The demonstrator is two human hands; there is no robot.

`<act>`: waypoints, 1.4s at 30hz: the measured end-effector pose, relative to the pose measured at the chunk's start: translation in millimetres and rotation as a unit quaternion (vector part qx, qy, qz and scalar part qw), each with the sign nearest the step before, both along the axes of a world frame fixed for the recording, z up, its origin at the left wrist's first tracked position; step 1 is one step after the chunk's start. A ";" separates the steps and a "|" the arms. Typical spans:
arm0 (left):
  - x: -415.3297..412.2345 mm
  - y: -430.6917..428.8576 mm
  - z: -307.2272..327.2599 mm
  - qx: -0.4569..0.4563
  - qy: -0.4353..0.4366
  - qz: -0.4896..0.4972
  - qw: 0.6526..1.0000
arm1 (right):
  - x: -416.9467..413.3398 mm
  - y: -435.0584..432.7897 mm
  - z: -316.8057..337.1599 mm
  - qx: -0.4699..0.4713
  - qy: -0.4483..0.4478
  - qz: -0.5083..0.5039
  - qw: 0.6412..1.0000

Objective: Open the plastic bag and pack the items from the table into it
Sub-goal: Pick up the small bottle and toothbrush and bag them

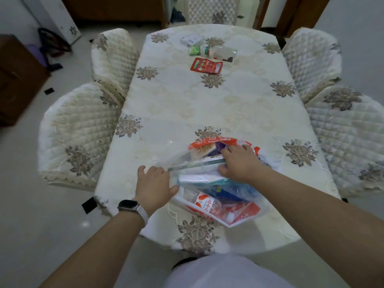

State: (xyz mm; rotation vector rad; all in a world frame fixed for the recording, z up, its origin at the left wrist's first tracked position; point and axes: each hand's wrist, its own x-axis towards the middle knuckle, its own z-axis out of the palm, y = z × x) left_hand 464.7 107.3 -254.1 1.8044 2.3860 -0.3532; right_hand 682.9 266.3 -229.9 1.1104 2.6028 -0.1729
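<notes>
Presently: bag, thin limp film, slippery, part-filled, lying at near table edge. Left hand spread, pinching its mouth rim; right hand spread on contents inside. Far end: red packet, bottle, box, light; take by edges.

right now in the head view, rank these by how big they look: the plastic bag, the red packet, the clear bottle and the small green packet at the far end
1. plastic bag, nearest the camera, so partly inflated
2. clear bottle and red packet: too alike to rank
3. green packet, smallest
</notes>
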 end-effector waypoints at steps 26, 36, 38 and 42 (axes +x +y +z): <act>60.2 -23.8 55.6 0.257 -0.658 0.259 0.659 | 65.8 38.6 43.0 0.020 0.058 0.026 0.998; 59.2 -28.8 91.2 0.378 -0.658 0.260 0.598 | 21.1 15.1 20.2 -0.006 0.073 0.051 0.996; 61.2 -31.6 93.1 0.382 -0.644 0.276 0.603 | 5.1 8.0 15.2 -0.017 0.083 0.048 0.995; 56.0 -36.9 87.0 0.380 -0.585 0.313 0.645 | -15.0 0.2 10.1 -0.017 0.094 0.034 0.995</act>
